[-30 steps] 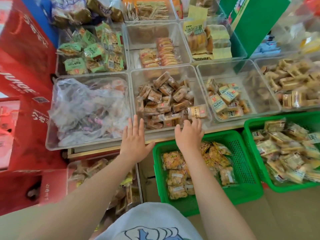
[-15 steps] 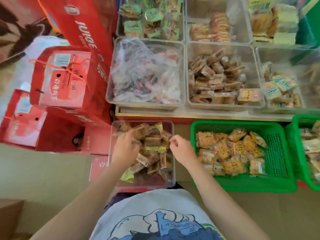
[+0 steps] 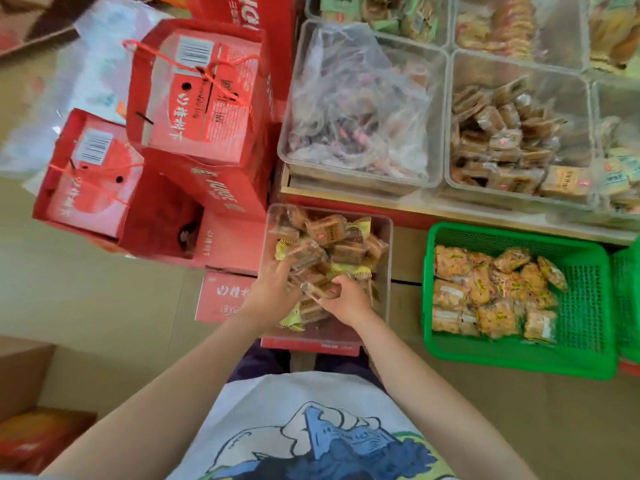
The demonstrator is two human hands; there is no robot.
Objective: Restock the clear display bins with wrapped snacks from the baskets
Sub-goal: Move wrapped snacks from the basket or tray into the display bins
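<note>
We have both hands down in the clear bin on the floor, which is full of brown wrapped snacks. Our left hand has its grip curled around several packets at once, and our right hand pinches one brown packet between thumb and fingers. The display bin of brown snacks stands above on the shelf, to the right of a bin covered with a loose plastic bag. The green basket with orange snacks lies just beside us on the right. We think the main risk is in the left hand: it holds many slippery wrappers together, so one may slide out on the way up. Also the packets could land in the wrong bin, because the neighbour bins stand wall to wall.
</note>
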